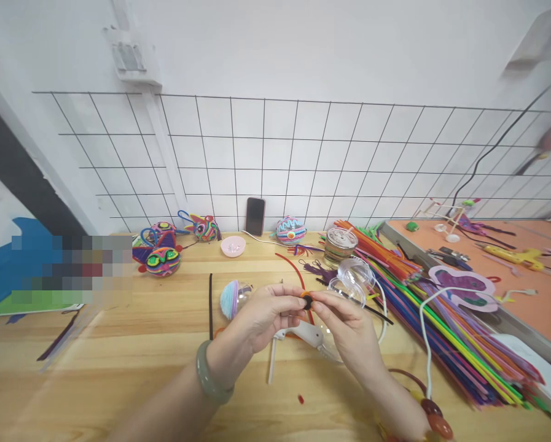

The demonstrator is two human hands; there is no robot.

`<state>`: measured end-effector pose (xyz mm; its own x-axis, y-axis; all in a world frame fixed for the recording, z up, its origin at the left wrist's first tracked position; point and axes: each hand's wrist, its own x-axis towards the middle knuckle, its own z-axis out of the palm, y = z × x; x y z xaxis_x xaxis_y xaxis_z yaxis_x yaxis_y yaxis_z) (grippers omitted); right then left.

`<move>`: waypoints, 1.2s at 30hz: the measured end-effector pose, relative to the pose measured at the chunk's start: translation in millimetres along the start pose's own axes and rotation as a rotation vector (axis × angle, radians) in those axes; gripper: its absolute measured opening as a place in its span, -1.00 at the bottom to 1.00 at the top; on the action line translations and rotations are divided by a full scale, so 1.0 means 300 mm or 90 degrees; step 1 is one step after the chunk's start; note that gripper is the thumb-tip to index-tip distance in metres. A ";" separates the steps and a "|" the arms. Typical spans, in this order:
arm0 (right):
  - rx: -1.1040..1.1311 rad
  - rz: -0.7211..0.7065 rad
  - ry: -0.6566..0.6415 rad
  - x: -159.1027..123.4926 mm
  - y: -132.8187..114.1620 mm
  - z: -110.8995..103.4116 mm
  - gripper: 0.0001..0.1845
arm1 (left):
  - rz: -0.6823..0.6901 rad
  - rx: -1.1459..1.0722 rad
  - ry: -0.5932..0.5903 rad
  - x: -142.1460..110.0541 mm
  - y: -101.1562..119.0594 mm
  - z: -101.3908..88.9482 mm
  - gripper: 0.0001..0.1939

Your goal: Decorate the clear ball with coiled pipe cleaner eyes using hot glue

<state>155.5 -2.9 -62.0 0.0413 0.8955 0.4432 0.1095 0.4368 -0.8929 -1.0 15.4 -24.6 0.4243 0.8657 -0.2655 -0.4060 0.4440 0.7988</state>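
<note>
My left hand [266,313], with a green bangle [212,374] on its wrist, and my right hand [349,325] meet over the middle of the table. Between their fingertips they pinch a small black and orange coil [307,301], which looks like rolled pipe cleaner. Below the hands lies a white glue gun [305,333] with a glue stick [272,362] poking out of it. To the left of my left hand sits a transparent ball [231,299] partly covered in blue and lilac pipe cleaner. A straight black pipe cleaner [211,307] lies beside it. Fingers partly hide the coil.
Pipe cleaners [422,325] in many colours spread along the right, near a white cable [425,344]. Transparent plastic shells [349,282] and a round tub [340,245] stand behind my right hand. Farther back are a pink bowl [233,246], a phone [255,216] and several decorated balls [162,262].
</note>
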 end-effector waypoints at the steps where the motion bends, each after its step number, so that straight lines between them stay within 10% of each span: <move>1: -0.002 -0.001 -0.003 0.001 -0.001 0.000 -0.82 | -0.001 0.000 -0.002 0.000 0.000 -0.001 -0.76; 36: -0.054 -0.036 -0.007 0.008 -0.016 -0.004 -0.86 | -0.029 0.054 -0.021 0.004 0.006 -0.025 -0.80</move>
<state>156.3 -2.8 -56.6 0.0214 0.8706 0.4915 0.1948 0.4785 -0.8562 -7.2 19.0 -27.6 0.4670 0.8368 -0.2858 -0.3171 0.4602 0.8293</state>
